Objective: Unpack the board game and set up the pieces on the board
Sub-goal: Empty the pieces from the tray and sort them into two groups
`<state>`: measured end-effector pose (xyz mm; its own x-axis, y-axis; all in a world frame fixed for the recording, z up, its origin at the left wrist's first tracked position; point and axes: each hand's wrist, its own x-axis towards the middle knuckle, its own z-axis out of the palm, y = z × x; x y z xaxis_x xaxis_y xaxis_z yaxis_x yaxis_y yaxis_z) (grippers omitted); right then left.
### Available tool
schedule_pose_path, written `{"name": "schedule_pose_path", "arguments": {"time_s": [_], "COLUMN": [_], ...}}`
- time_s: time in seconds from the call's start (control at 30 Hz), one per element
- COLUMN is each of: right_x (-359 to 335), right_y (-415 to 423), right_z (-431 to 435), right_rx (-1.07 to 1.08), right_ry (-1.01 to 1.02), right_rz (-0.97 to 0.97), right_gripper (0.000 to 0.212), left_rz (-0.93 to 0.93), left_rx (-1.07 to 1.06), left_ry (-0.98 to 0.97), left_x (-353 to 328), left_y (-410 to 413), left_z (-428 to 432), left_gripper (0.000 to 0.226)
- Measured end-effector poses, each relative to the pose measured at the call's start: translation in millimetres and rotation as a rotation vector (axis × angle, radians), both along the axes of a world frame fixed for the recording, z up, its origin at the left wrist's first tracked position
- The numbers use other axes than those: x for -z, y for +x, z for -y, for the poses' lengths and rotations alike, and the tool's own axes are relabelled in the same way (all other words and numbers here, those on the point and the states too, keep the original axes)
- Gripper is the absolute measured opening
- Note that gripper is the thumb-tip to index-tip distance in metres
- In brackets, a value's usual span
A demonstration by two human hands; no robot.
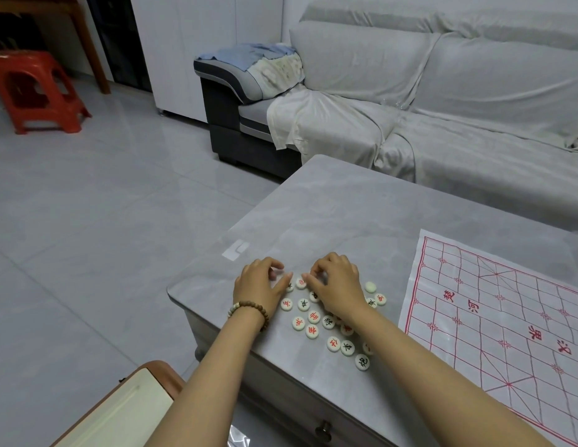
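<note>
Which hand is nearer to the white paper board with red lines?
Right. The right hand is over the round white pieces, left of the white paper board with red lines; the left hand lies farther left, beyond the right one.

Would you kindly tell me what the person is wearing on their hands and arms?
No sleeves show anywhere in view. The left hand has a bracelet at its wrist: round brown beads with a few pale ones. The right hand wears nothing visible, no ring, watch or band.
</note>
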<state>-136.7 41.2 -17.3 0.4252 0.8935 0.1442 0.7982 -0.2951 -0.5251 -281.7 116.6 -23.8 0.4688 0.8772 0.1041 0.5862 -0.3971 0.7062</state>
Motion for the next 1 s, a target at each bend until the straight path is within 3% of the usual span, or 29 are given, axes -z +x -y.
{"name": "schedule_pose_path", "arguments": {"time_s": [0.2,0.4,0.6,0.9,1.0], "right_x": [-18,-14,-10,-10,-11], "right_y": [33,63,53,51,53], "right_z": [22,57,52,27,19], "right_rx": [0.042,-0.142,-0.220,-0.073,0.014], "right_ry": [0.152,-0.026,-0.095,-0.017,-0.016], "right_rz": [-0.178,-0.072,-0.018,-0.216,-0.228], "right_gripper": [0.007,0.020,0.026,0.005,0.014], "left_rz": [-0.016,-0.165,-0.253,-0.224,-0.178], "left_rx": [0.168,0.394,0.366,0.318,0.271], "left_ry": [0.055,0.187,0.245,0.200,0.156], "left_x": [-13,-23,-17,-12,-11], "left_y": [11,32,30,32,39], "left_z": [11,28,24,21,22], "left_gripper": [0.025,0.032,0.030,0.029,0.025]}}
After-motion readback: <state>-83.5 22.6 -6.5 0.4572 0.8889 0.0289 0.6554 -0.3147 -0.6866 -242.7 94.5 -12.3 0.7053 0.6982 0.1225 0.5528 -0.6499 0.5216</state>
